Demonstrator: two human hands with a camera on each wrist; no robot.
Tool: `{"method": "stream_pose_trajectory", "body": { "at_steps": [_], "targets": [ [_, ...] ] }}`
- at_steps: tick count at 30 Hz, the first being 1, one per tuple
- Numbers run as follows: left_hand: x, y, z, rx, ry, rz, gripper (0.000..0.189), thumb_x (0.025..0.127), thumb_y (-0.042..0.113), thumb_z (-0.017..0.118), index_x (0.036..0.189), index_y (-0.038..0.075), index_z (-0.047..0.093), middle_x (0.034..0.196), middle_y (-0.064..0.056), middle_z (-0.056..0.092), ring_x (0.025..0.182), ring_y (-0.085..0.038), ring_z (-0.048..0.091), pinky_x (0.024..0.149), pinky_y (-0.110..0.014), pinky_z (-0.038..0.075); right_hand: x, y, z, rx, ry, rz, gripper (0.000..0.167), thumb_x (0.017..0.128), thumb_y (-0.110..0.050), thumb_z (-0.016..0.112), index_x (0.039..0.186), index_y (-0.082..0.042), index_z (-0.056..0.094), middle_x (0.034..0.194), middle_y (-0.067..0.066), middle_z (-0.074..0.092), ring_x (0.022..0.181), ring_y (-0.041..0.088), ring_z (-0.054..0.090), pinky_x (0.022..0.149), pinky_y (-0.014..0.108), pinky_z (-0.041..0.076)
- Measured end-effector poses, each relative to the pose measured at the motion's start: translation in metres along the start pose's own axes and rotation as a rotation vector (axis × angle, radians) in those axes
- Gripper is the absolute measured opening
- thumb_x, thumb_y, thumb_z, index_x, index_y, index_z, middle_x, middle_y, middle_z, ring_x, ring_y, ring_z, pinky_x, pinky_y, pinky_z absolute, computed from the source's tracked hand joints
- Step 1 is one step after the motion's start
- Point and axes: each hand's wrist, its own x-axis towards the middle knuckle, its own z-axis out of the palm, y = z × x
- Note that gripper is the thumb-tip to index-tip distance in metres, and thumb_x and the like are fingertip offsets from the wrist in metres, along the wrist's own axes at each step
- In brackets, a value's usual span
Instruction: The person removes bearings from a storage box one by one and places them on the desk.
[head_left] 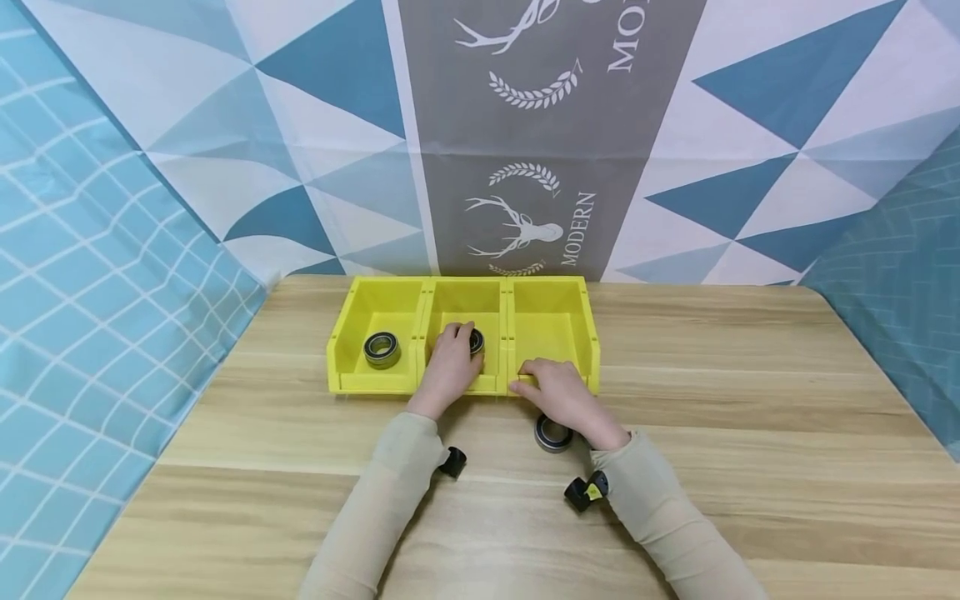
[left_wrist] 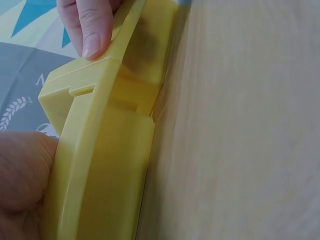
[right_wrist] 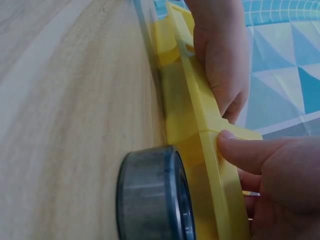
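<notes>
A row of three joined yellow bins point(head_left: 553, 329) stands on the table. My left hand point(head_left: 448, 362) reaches into the middle bin and grips a ball bearing point(head_left: 477, 342), partly covered by the fingers. At the right bin's front wall is my right hand point(head_left: 558, 390); in the right wrist view its thumb point(right_wrist: 245, 152) lies on the rim while the other fingers curl over inside, holding the wall. Another bearing point(head_left: 382, 349) lies flat in the left bin. Below the right hand, a third bearing point(head_left: 553, 434) rests on the table just in front of the bins, partly hidden by the wrist.
The wooden table point(head_left: 712, 467) extends to both sides of the bins and toward me. Behind it hangs a patterned cloth point(head_left: 517, 125) with grey and blue shapes. Small black devices point(head_left: 453, 462) are strapped at both wrists, close over the tabletop.
</notes>
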Motion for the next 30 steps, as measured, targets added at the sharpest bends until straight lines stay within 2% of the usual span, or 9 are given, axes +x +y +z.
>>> {"method": "stream_pose_trajectory", "body": {
  "at_steps": [9, 23, 30],
  "targets": [
    [0.001, 0.0, 0.0025, 0.008, 0.014, 0.008, 0.052, 0.088, 0.014, 0.056, 0.136, 0.002, 0.038, 0.129, -0.022, 0.041, 0.115, -0.035, 0.045, 0.096, -0.043, 0.04, -0.0011, -0.0006, -0.0015, -0.018, -0.018, 0.01, 0.029, 0.088, -0.035, 0.056, 0.096, -0.009, 0.063, 0.093, 0.005, 0.065, 0.087, 0.024, 0.061, 0.075, 0.04, 0.04],
    [-0.0008, 0.0017, 0.0012, 0.007, 0.031, 0.01, 0.046, 0.087, 0.011, 0.055, 0.131, 0.001, 0.044, 0.126, -0.022, 0.042, 0.113, -0.035, 0.046, 0.093, -0.043, 0.041, -0.0013, -0.0018, -0.003, -0.01, -0.025, 0.026, 0.029, 0.088, -0.035, 0.056, 0.098, -0.008, 0.063, 0.095, 0.005, 0.065, 0.09, 0.023, 0.06, 0.074, 0.039, 0.038],
    [-0.0012, -0.0002, -0.0001, -0.063, 0.033, 0.017, 0.046, 0.085, 0.007, 0.055, 0.129, 0.002, 0.047, 0.125, -0.021, 0.042, 0.112, -0.035, 0.047, 0.092, -0.044, 0.042, -0.001, -0.0028, -0.0025, -0.012, -0.029, 0.034, 0.029, 0.089, -0.036, 0.055, 0.097, -0.009, 0.063, 0.094, 0.004, 0.064, 0.089, 0.022, 0.06, 0.074, 0.038, 0.037]
  ]
}}
